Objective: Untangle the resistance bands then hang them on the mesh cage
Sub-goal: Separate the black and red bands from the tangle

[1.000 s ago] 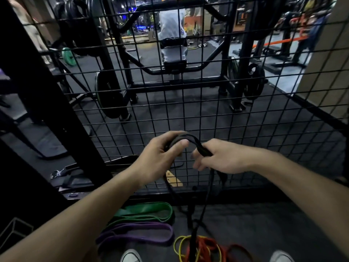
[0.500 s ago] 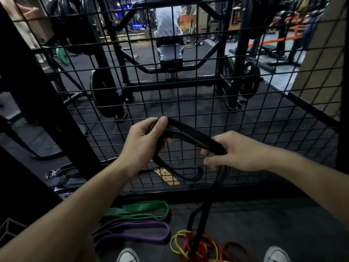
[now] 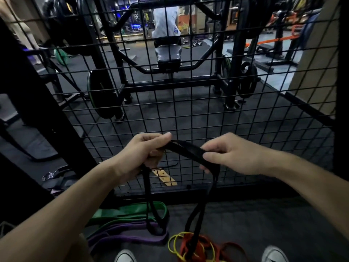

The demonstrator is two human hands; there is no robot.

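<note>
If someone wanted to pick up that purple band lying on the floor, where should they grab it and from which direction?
Probably at the purple band's right-hand end, where its loop folds back beside the yellow band. Come from above, pinching both flat layers together. It lies flat on the floor, and the green band crowds its far side, while the black band held in the left hand and right hand dangles over it.

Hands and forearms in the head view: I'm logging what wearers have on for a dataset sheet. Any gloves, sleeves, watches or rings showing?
Nothing worn shows. The left hand and right hand are bare, with no gloves and no rings that can be made out. Both forearms are bare up to the frame edge: no sleeves, watch, wristband or markings. Lower down, white shoe toes show.
</note>
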